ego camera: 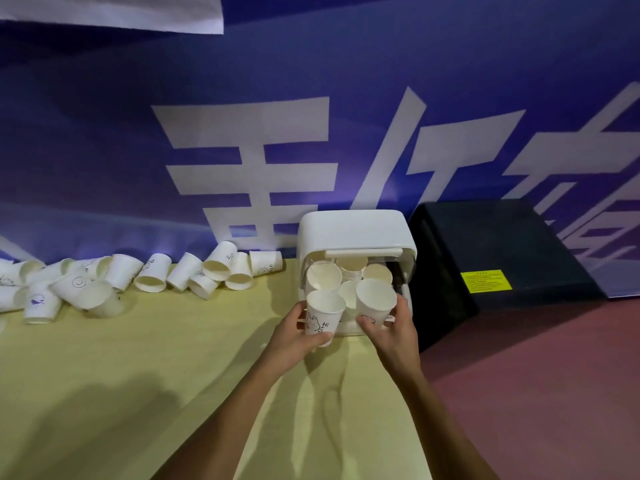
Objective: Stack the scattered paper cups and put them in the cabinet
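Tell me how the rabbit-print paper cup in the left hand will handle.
The white rabbit-print paper cup looks light: the left hand alone holds it. Its thin paper wall would likely dent if squeezed. Tipped over, it may roll, like the scattered white paper cups lying sideways.

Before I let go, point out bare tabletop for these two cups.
Bare yellow table stretches from the scattered cups forward to your left hand. Crowded: the cabinet mouth, already packed, and the back-left strip under the pile.
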Demonstrator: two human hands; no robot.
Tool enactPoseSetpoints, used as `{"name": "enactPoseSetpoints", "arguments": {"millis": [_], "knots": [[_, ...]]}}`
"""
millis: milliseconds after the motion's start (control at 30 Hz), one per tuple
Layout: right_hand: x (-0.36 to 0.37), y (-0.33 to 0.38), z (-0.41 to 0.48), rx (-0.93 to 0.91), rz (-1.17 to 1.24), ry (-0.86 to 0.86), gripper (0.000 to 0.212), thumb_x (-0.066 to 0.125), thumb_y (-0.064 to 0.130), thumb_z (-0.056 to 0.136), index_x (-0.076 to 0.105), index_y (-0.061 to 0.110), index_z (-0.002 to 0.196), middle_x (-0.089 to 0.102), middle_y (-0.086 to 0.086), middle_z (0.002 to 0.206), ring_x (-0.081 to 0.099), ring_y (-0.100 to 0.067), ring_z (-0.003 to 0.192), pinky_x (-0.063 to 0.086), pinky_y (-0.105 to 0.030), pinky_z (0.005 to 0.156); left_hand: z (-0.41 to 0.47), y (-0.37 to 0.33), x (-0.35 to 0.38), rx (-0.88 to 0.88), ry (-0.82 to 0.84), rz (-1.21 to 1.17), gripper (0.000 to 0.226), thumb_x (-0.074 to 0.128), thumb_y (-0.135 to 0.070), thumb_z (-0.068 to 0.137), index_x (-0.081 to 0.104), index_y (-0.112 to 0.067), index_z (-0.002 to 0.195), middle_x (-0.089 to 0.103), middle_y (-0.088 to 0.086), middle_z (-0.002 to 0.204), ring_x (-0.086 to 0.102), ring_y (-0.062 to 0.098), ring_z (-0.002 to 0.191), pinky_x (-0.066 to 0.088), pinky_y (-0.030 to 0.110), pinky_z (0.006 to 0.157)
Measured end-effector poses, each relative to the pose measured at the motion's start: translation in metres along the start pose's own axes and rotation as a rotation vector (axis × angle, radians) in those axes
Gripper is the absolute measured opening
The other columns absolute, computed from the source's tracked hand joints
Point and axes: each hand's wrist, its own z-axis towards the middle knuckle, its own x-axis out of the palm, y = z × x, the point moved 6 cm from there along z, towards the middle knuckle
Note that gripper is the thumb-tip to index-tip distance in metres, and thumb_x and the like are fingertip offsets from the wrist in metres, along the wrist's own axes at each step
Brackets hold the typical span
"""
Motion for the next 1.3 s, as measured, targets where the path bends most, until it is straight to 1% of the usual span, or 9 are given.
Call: {"name": "enactPoseSetpoints", "arguments": {"millis": [133,300,433,633,800,933,1033,1133,1300], "knots": [[-0.003,-0.009,0.027,-0.003,-0.045,-0.058,0.061,0.080,0.033,0.070,0.053,0.037,0.125,0.055,0.021,0.118,0.056,-0.019,0.114,0.053,-0.042,0.091,0.009,0.008,0.005,-0.046,0.042,0.062,0.069,0.083,-0.041,0.064,0.053,-0.035,0.126,0.062,-0.015,0.119,0.064,0.011,0.103,0.050,0.027,0.075],[0.016,-0.009,0.051,0.079,-0.022,-0.021,0.064,0.080,0.019,0.078,0.047,0.032,0.131,0.062,0.013,0.113,0.060,-0.010,0.106,0.048,-0.027,0.087,0.020,0.013,0.004,-0.051,0.109,0.185,0.067,0.085,-0.032,0.069,0.053,-0.030,0.128,0.062,-0.014,0.117,0.061,0.002,0.103,0.051,0.022,0.077],[0.035,-0.012,0.061,0.128,-0.071,0.010,0.067,0.078,0.015,0.077,0.040,0.025,0.132,0.061,0.005,0.112,0.060,-0.020,0.106,0.048,-0.032,0.085,0.024,0.012,0.005,-0.026,0.170,0.289,0.064,0.084,-0.029,0.072,0.052,-0.032,0.127,0.062,-0.018,0.118,0.058,-0.008,0.102,0.047,0.013,0.075],[0.044,-0.024,0.060,0.117,-0.163,0.020,0.083,0.074,0.026,0.073,0.033,0.033,0.146,0.059,-0.005,0.129,0.054,-0.026,0.120,0.050,-0.045,0.099,0.035,0.017,0.013,-0.040,0.186,0.249,0.066,0.084,-0.022,0.070,0.055,-0.035,0.128,0.064,-0.021,0.113,0.059,-0.013,0.096,0.057,0.025,0.079],[0.039,-0.026,0.065,0.104,-0.144,0.079,0.098,0.080,0.049,0.073,0.035,0.016,0.154,0.049,-0.006,0.150,0.043,-0.024,0.138,0.040,-0.047,0.113,0.042,0.019,0.015,-0.034,0.187,0.270,0.068,0.085,-0.024,0.070,0.053,-0.034,0.129,0.063,-0.020,0.115,0.058,-0.009,0.103,0.053,0.022,0.086],[0.036,-0.023,0.067,0.054,-0.147,0.105,0.083,0.083,0.041,0.079,0.045,0.013,0.148,0.053,-0.002,0.144,0.046,-0.018,0.133,0.040,-0.038,0.111,0.045,0.020,0.016,-0.046,0.186,0.256,0.071,0.086,-0.025,0.069,0.054,-0.033,0.131,0.064,-0.020,0.116,0.058,-0.006,0.105,0.056,0.028,0.087],[0.034,-0.020,0.065,0.038,-0.165,0.122,0.061,0.080,0.031,0.083,0.056,0.011,0.136,0.055,0.006,0.120,0.048,-0.010,0.113,0.036,-0.025,0.096,0.045,0.021,0.017,-0.056,0.193,0.250,0.071,0.086,-0.025,0.068,0.054,-0.034,0.132,0.064,-0.019,0.117,0.059,-0.004,0.107,0.057,0.035,0.090],[0.036,-0.018,0.064,0.022,-0.193,0.144,0.039,0.073,0.031,0.090,0.062,0.016,0.124,0.058,0.010,0.109,0.056,-0.014,0.107,0.038,-0.025,0.086,0.045,0.019,0.017,-0.049,0.189,0.252,0.071,0.085,-0.025,0.069,0.054,-0.032,0.132,0.064,-0.018,0.116,0.059,-0.001,0.106,0.057,0.036,0.090],[0.033,-0.023,0.060,0.059,-0.173,0.130,0.052,0.063,0.039,0.096,0.054,0.013,0.141,0.057,0.003,0.135,0.049,-0.017,0.130,0.037,-0.031,0.104,0.044,0.013,0.017,-0.036,0.190,0.246,0.070,0.084,-0.031,0.069,0.054,-0.035,0.132,0.064,-0.018,0.113,0.060,0.002,0.105,0.057,0.034,0.087]]}}
